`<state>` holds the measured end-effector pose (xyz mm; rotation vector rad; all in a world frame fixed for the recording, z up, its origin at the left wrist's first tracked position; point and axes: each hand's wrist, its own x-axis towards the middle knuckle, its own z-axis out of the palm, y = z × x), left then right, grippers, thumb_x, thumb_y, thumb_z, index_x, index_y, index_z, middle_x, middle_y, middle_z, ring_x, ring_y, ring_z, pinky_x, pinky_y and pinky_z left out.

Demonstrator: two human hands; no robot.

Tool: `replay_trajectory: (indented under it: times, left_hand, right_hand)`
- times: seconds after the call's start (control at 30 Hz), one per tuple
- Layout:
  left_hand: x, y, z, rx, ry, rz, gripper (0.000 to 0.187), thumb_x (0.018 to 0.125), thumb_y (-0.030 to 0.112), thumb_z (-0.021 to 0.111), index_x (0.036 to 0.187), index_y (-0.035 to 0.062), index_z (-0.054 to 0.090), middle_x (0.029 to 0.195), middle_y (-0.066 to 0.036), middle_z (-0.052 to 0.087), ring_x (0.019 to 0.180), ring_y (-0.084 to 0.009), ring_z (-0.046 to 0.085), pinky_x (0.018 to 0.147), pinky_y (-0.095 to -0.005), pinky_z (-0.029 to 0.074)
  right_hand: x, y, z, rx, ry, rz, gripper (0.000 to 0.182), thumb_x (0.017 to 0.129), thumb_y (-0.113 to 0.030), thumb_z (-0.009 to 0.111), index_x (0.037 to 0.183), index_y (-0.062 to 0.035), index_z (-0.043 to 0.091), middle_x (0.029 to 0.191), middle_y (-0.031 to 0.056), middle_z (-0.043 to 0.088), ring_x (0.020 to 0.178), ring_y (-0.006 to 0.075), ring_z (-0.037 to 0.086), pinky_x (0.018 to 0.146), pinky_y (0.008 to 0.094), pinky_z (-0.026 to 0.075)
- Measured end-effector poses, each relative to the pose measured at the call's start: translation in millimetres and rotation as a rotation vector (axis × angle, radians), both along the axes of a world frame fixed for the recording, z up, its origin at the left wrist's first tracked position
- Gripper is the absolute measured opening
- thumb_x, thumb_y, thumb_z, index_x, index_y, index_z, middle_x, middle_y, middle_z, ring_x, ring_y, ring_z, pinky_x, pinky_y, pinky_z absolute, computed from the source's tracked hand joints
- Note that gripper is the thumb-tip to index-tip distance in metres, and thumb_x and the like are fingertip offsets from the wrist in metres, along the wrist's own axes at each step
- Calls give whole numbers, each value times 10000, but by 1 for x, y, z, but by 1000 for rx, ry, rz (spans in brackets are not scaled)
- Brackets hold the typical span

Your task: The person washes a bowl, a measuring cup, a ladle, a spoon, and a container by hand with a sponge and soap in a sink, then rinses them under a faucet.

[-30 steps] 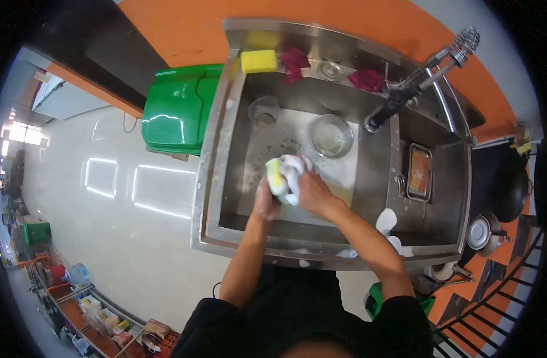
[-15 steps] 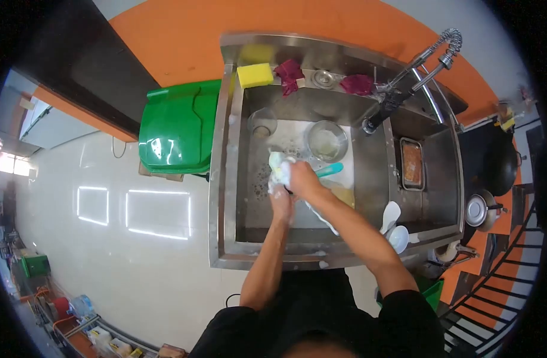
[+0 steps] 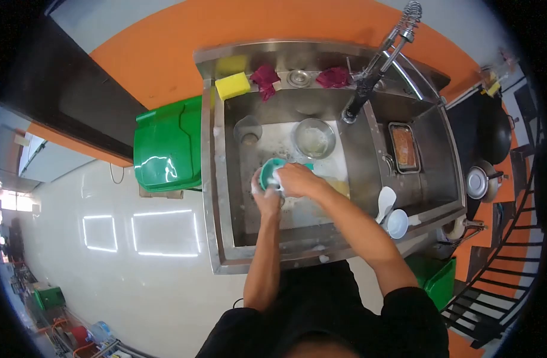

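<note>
a pale, shiny floor (image 3: 145, 280) spreads to the left. the steel sink (image 3: 211, 221) has a large left basin and a narrower right one. a green bin (image 3: 169, 143) stands just beside its left end. the tap (image 3: 369, 82) rises from the back edge near the divider, and a black wok (image 3: 495, 134) sits beyond the right end.

the right hand (image 3: 297, 180) is bent over the mouth of a turquoise bowl (image 3: 265, 169), fingers curled together; what they pinch, if anything, i cannot tell. the left hand (image 3: 266, 200) grips that bowl's near left side, thumb and fingers closed on it. the bowl is held over the large basin, left of its middle, with white foam at the fingers.

behind the hands, inside that basin, are a steel bowl (image 3: 331, 141) and, to its left, a clear jug (image 3: 248, 124). a tray (image 3: 406, 172) holding a brown block (image 3: 404, 147) lies in the right basin. a white bowl (image 3: 395, 224) rests by the front edge, a white spoon (image 3: 386, 198) just beside it. along the back ledge are a yellow sponge (image 3: 232, 86) and two dark red cloths (image 3: 333, 77), with a round strainer (image 3: 299, 78) between the cloths.
</note>
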<state>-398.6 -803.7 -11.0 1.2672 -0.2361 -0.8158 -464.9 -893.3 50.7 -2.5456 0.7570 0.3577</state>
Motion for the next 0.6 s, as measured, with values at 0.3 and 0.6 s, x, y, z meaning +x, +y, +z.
replay_trajectory:
  times: [0.3, 0.6]
  left_hand:
    - [8, -5, 23, -164, 149, -12, 430, 728, -104, 380, 1129, -18, 508, 1024, -109, 583, 923, -201, 578, 829, -305, 469]
    - [51, 6, -18, -26, -300, 158, 194, 855, -31, 490, 1021, -50, 588, 930, -98, 635, 842, -180, 599, 763, -303, 477]
  right_hand:
    - [-5, 26, -29, -353, -348, -214, 165, 734, -152, 558, 842, -63, 646, 813, 153, 638, 831, 349, 607, 692, 433, 500]
    - [-53, -4, -14, -278, -1044, -561, 433, 750, -162, 653, 1140, -30, 521, 947, 229, 610, 906, 396, 581, 774, 469, 466]
